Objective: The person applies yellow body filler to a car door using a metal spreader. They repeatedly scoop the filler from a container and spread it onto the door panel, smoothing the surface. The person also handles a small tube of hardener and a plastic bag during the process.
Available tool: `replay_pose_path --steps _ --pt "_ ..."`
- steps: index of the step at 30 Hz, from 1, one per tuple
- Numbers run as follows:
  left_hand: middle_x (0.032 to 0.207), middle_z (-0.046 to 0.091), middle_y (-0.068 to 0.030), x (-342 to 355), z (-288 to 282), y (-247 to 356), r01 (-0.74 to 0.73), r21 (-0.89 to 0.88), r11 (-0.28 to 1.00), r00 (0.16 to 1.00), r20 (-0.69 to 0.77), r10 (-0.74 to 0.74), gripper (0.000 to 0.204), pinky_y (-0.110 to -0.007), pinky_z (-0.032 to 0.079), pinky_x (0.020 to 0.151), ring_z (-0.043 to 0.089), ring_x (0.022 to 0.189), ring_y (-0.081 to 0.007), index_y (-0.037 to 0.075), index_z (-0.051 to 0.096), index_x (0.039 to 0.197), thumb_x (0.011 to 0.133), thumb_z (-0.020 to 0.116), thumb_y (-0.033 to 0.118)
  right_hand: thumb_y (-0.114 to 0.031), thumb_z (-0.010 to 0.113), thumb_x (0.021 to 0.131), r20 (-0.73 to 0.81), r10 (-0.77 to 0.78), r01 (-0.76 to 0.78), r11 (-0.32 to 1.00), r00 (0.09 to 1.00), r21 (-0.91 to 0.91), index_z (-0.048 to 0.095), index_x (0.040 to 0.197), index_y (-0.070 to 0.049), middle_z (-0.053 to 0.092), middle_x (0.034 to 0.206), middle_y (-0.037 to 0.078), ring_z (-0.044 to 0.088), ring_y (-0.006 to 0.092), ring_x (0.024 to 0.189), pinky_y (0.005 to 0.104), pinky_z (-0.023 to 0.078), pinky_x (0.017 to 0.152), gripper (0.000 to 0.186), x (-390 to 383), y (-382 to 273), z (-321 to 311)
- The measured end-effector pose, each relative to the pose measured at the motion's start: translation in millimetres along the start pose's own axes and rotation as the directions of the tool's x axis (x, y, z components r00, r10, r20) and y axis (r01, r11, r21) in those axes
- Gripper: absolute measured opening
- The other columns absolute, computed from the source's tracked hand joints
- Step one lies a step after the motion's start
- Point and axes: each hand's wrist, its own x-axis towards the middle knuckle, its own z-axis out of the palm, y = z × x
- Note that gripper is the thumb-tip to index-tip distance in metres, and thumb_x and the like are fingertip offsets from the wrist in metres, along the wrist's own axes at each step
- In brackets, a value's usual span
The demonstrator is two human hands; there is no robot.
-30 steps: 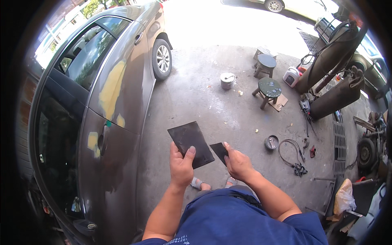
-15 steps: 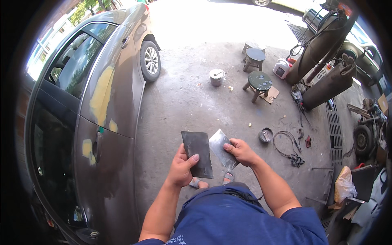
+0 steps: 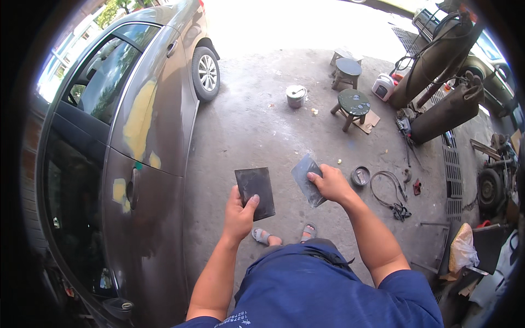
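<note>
My left hand (image 3: 240, 212) grips a dark, flat rectangular plate (image 3: 258, 186), thumb on its face and fingers behind it. In my right hand (image 3: 332, 183) is a thin grey metal putty spreader (image 3: 306, 174), tilted, pinched with the thumb on top. A gap of bare air separates the plate and the spreader. Both are held in front of my body, above the concrete floor. To my left stands a brown car (image 3: 158, 218), its door marked by a large yellow filler patch (image 3: 140, 123) and a smaller patch (image 3: 120, 191) beside the handle.
A lidded can (image 3: 296, 97) stands ahead on the floor. Two small stools (image 3: 354, 103) are beyond to the right, near gas cylinders (image 3: 445, 117) and a white jug (image 3: 383, 87). A round tin (image 3: 360, 176) and a coiled cable (image 3: 389, 191) lie at right.
My hands have moved apart; the spreader has come away from the plate's edge, up and to the right. The plate has shifted slightly left and up. Both stay held.
</note>
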Motion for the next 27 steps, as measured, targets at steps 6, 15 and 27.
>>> replay_pose_path --steps 6,15,27 --pt "0.114 0.060 -0.0063 2.8 -7.7 5.0 0.004 -0.272 0.962 0.984 -0.169 -0.052 0.041 -0.030 0.046 0.090 0.057 0.100 -0.0133 0.003 0.041 0.132 0.092 0.050 0.001 -0.020 0.063 0.092 0.098 -0.049 -0.037 0.688 0.994 0.725 0.037 0.141 -0.001 0.063 0.088 0.006 0.057 0.0087 0.077 0.0262 0.046 0.064 0.059 -42.4 -21.2 19.1" --pt "0.128 0.050 -0.0077 -7.4 17.8 0.1 0.003 -0.564 0.826 0.998 0.048 0.029 0.072 -0.037 0.040 0.099 0.050 0.116 -0.0213 0.010 0.028 0.144 0.094 0.037 0.060 -0.012 0.049 0.097 0.263 -0.361 0.011 0.605 0.895 0.796 0.054 0.132 -0.007 0.060 0.124 0.010 0.055 0.0137 0.111 0.0271 0.043 0.096 0.036 -53.4 -71.2 52.9" --pt "0.150 0.032 -0.0142 -0.4 -0.7 1.9 -0.139 0.024 0.990 0.990 -0.024 0.139 0.090 -0.037 0.025 0.112 0.029 0.138 -0.0253 0.005 0.025 0.148 0.089 0.024 0.072 -0.010 0.046 0.097 0.347 -0.242 -0.238 0.387 0.906 0.891 0.049 0.135 -0.001 0.057 0.125 0.008 0.052 0.0119 0.113 0.0261 0.039 0.098 0.039 -58.9 -111.8 52.8"
